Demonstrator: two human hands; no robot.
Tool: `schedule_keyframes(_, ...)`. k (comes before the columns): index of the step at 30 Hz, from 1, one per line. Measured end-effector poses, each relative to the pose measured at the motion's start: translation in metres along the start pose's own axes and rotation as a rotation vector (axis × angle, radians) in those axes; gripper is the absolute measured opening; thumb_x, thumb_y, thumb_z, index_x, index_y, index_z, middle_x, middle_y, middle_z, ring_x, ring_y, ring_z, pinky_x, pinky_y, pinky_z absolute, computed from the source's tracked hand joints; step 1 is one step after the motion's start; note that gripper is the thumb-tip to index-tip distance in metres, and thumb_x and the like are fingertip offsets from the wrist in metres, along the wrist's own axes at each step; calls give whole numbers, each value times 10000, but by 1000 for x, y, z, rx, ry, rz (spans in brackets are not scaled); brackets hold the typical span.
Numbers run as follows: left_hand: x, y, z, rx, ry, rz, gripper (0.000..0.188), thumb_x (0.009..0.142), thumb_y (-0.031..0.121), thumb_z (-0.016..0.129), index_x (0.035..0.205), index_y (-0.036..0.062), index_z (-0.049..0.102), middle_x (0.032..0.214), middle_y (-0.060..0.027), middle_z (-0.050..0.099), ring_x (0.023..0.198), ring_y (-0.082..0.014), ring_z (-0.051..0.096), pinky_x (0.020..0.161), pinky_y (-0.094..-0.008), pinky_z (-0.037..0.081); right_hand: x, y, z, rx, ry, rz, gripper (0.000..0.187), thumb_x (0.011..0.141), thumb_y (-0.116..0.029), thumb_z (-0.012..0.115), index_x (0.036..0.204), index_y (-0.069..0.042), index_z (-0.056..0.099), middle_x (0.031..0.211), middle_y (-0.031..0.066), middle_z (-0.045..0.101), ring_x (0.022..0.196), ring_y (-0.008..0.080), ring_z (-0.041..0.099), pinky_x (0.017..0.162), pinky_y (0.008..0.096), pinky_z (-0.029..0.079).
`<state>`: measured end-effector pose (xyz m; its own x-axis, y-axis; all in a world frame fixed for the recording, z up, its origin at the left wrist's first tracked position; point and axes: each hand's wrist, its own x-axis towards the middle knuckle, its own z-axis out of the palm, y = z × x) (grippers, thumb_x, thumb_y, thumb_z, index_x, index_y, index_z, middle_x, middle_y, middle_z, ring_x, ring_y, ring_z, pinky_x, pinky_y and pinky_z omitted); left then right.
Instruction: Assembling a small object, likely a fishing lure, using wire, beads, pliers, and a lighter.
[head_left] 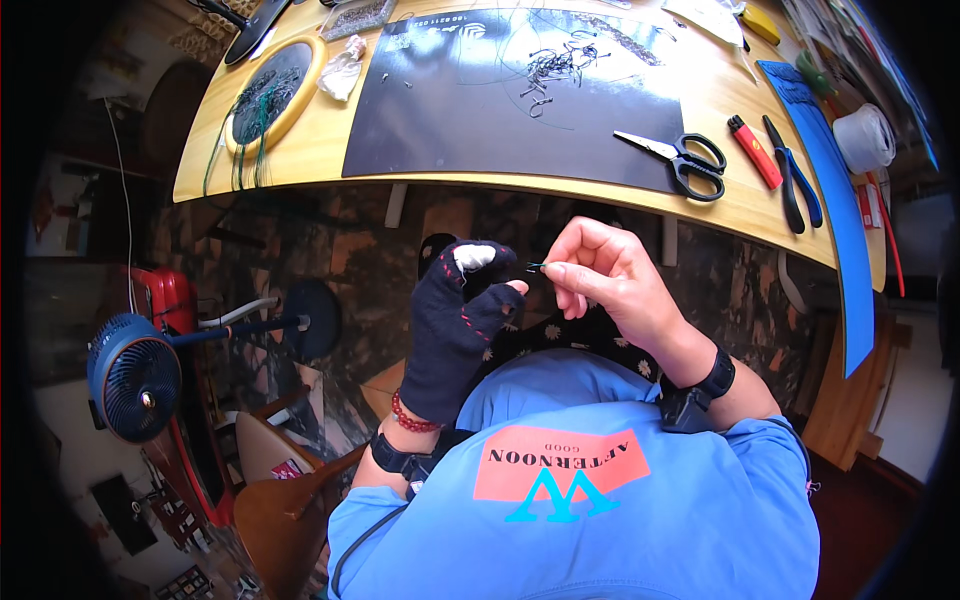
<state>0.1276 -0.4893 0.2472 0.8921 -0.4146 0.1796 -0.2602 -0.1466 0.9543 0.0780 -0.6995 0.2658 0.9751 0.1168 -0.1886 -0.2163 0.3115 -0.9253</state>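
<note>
My right hand (610,270) is bare and pinches a small dark fish hook (532,268) with a bit of green line between thumb and forefinger. Close by on the left is my left hand (465,300), in a black fingerless glove with red stitching and a white wrap on one finger. Its thumb and forefinger are bent and stand apart, near the hook; its other fingers are mostly hidden. Both hands are held above my lap, in front of the table edge. On the dark mat (450,120) lies a pile of loose hooks (560,68).
Scissors (690,160), a red lighter (755,152) and pliers (793,180) lie at the table's right, beside a blue strip (850,240). A round yellow-rimmed dish (305,80) with green-lined hooks sits left. A fan (135,375) stands lower left.
</note>
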Motion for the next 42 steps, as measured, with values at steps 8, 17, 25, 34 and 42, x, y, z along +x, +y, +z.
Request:
schedule_keyframes(8, 3, 35, -3, -184, -65, -81, 116, 826, 41, 785, 915, 34, 709, 890, -57, 676, 785, -151, 645, 688, -288, 505, -8, -18, 1, -10, -126, -41, 108, 969, -98, 690, 934, -16, 630, 763, 24, 657, 618, 75, 630, 557, 212, 497)
schedule_keyframes(17, -19, 120, -35, -534, -529, 557, 126, 817, 103, 809, 917, 99, 731, 864, -57, 713, 768, -220, 664, 669, -325, 501, -47, -103, 18, -165, -784, -877, 205, 993, -67, 560, 968, 88, 692, 941, 256, 692, 769, 364, 712, 704, 404, 597)
schedule_keyframes(25, -24, 114, -24, -646, -551, 483, 135, 811, 94, 798, 928, 104, 732, 876, -60, 712, 772, -223, 667, 668, -322, 507, -54, -103, 64, 27, -229, -977, 58, 793, 55, 688, 738, 48, 673, 622, 71, 539, 453, 130, 481, 407, 258, 324)
schedule_keyframes(34, -29, 112, -22, -675, -536, 418, 149, 804, 83, 785, 941, 110, 733, 890, -63, 711, 777, -226, 670, 668, -320, 513, -39, -97, 50, -91, -384, -1114, 44, 790, 49, 691, 750, 54, 675, 623, 74, 540, 453, 132, 487, 411, 254, 336)
schedule_keyframes(42, -27, 109, -20, -696, -528, 385, 165, 798, 73, 773, 952, 114, 733, 902, -66, 710, 781, -228, 673, 667, -318, 518, -44, -75, 45, -14, -297, -1004, 99, 843, -9, 698, 778, 66, 707, 659, 118, 594, 472, 149, 527, 422, 259, 373)
